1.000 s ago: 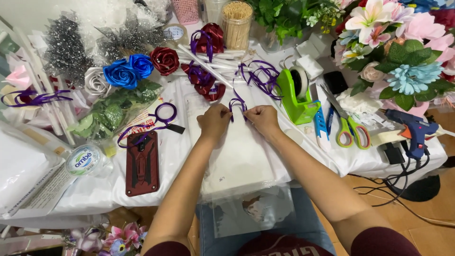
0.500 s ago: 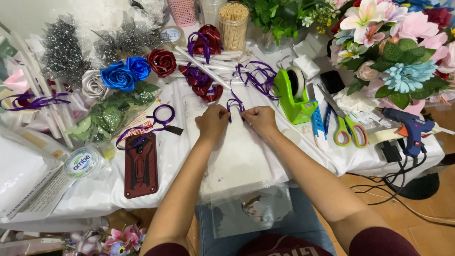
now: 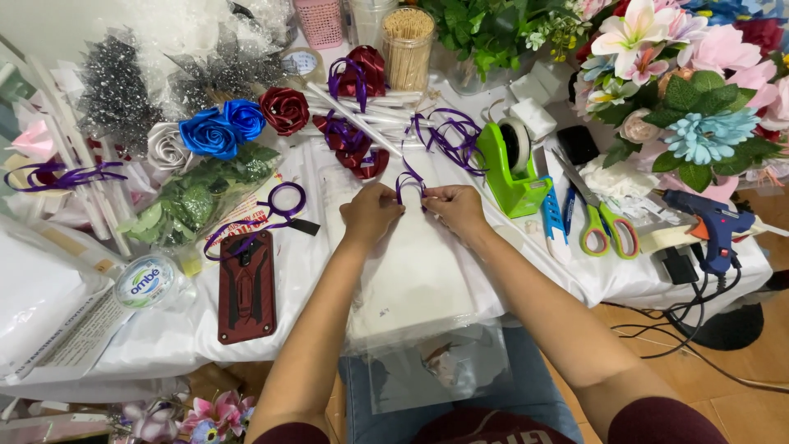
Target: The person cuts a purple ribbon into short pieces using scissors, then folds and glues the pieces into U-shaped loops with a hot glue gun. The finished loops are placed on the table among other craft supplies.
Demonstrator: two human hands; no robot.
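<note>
White-covered desk (image 3: 148,345) carries artificial flowers (image 3: 682,99), a green tape dispenser (image 3: 509,164) and scissors (image 3: 604,222). Left hand (image 3: 370,215) and right hand (image 3: 456,210) meet at centre, fingers pinched on a purple ribbon loop (image 3: 408,182).

Green tape dispenser (image 3: 511,167), scissors (image 3: 606,226), blue glue gun (image 3: 713,226), blue fabric roses (image 3: 220,130), red phone case (image 3: 246,285).

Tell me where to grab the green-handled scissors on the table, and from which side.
Grip the scissors by the green handle loops, coming from the near table edge. They lie flat, loops toward the person, blades pointing away toward the green tape dispenser. The blue utility knife crowds their left and the blue glue gun sits right, so a straight approach from the front, probably with the right hand, looks clearest.
</note>
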